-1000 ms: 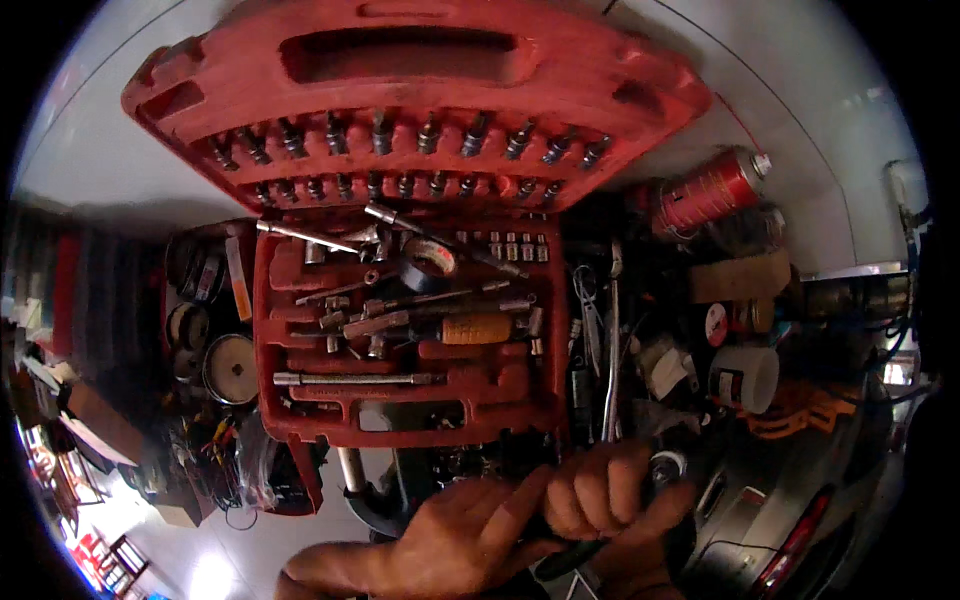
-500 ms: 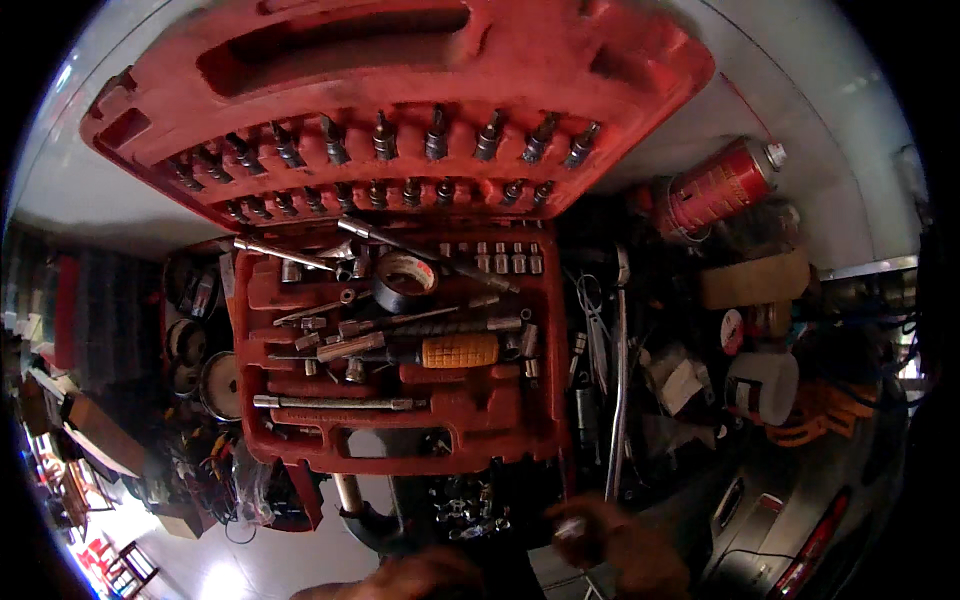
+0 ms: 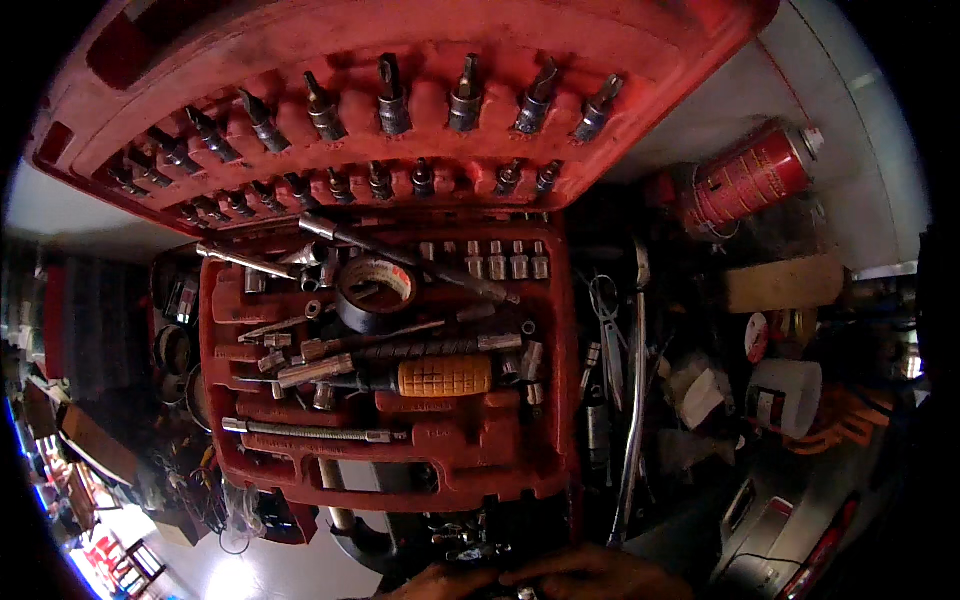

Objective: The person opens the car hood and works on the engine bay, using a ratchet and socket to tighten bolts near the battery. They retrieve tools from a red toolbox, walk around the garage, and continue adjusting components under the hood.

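Observation:
My left hand and my right hand meet at the lower edge, closed and partly cut off. A small shiny metal piece shows between them; its kind is unclear. Beyond them lies an open red tool case. In it are a screwdriver with a yellow grip, a roll of black tape, a flexible extension bar and a dark steel bar lying across the top. A row of small sockets fills the far right slots.
The raised lid holds two rows of bit sockets. Right of the case are a long steel bar, scissors, a red spray can and a white plastic tub. A clamp-like frame hangs below the case.
My view has shifted closer to the case. My right hand, which held something rounded and shiny apart on the right, has come left and down against my left hand.

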`<state>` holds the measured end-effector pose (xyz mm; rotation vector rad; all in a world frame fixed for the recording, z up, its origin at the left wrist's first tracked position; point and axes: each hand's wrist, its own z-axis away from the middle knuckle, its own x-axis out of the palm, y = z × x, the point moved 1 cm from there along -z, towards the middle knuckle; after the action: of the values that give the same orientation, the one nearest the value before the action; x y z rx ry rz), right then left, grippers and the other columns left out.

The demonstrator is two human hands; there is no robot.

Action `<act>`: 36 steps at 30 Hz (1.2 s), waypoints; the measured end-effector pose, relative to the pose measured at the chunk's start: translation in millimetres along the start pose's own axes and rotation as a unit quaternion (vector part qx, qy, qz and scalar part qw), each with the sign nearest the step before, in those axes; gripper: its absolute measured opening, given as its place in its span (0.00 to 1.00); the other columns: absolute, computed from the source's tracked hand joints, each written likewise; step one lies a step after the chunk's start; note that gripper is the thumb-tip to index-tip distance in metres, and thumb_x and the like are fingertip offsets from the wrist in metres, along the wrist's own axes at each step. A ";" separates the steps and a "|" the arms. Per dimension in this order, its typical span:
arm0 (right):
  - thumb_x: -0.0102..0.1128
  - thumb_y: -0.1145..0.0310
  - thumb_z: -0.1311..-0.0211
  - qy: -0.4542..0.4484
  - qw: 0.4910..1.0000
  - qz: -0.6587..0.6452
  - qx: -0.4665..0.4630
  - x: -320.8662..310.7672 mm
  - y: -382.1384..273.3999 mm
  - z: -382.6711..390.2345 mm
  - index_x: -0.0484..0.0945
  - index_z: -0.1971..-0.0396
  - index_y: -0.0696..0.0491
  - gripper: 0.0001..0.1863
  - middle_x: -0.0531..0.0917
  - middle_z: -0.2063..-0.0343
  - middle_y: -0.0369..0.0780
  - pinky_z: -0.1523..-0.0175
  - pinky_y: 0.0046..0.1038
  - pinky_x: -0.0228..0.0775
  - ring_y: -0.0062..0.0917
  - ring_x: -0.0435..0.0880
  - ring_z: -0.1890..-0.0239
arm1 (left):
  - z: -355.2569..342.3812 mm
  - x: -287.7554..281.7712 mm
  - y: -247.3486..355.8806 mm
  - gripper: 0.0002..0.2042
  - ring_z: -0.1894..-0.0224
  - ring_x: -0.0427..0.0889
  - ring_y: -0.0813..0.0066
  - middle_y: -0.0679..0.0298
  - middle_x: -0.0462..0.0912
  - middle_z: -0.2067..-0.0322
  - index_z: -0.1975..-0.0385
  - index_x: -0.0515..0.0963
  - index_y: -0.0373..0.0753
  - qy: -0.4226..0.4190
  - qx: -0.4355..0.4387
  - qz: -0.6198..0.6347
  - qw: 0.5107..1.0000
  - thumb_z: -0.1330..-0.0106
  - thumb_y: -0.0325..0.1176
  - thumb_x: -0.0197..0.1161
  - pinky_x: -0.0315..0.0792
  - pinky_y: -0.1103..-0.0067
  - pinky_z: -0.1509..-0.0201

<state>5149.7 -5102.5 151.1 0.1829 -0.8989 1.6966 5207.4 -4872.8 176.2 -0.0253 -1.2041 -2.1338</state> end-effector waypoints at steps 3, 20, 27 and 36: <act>0.51 0.67 0.31 -0.017 1.000 -0.015 0.002 -3.6 1.6 -4.5 0.73 0.44 0.53 0.17 0.76 0.48 0.40 0.42 0.30 0.68 0.28 0.74 0.45 | -5.9 -6.4 2.6 0.19 0.57 0.79 0.59 0.49 0.79 0.57 0.45 0.71 0.36 -0.032 0.034 0.022 0.999 0.32 0.40 0.52 0.72 0.67 0.53; 0.57 0.62 0.36 0.151 0.884 0.356 -0.262 -3.3 11.3 -7.0 0.74 0.49 0.54 0.18 0.79 0.57 0.44 0.52 0.34 0.73 0.35 0.78 0.55 | -16.5 -8.7 -17.1 0.18 0.60 0.79 0.59 0.51 0.79 0.61 0.48 0.73 0.38 0.015 0.028 0.004 0.999 0.31 0.43 0.51 0.73 0.67 0.55; 0.57 0.59 0.36 0.207 0.831 0.429 -0.288 5.3 16.7 3.4 0.74 0.49 0.54 0.20 0.79 0.58 0.47 0.55 0.37 0.75 0.42 0.79 0.57 | -8.9 -2.7 -18.3 0.18 0.61 0.79 0.59 0.52 0.79 0.63 0.50 0.73 0.39 0.029 0.026 -0.030 0.999 0.31 0.44 0.50 0.73 0.66 0.56; 0.60 0.62 0.37 0.152 0.921 0.238 -0.268 -12.6 35.6 14.3 0.74 0.49 0.54 0.19 0.79 0.58 0.43 0.60 0.33 0.75 0.30 0.80 0.60 | -6.5 -9.8 70.6 0.16 0.68 0.80 0.63 0.55 0.80 0.67 0.55 0.75 0.35 0.241 0.265 -0.395 0.846 0.40 0.37 0.60 0.75 0.70 0.63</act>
<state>5117.8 -5123.3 137.5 -0.7036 -1.1930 1.7704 5256.7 -4896.6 222.2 1.3832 -1.5906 -2.1171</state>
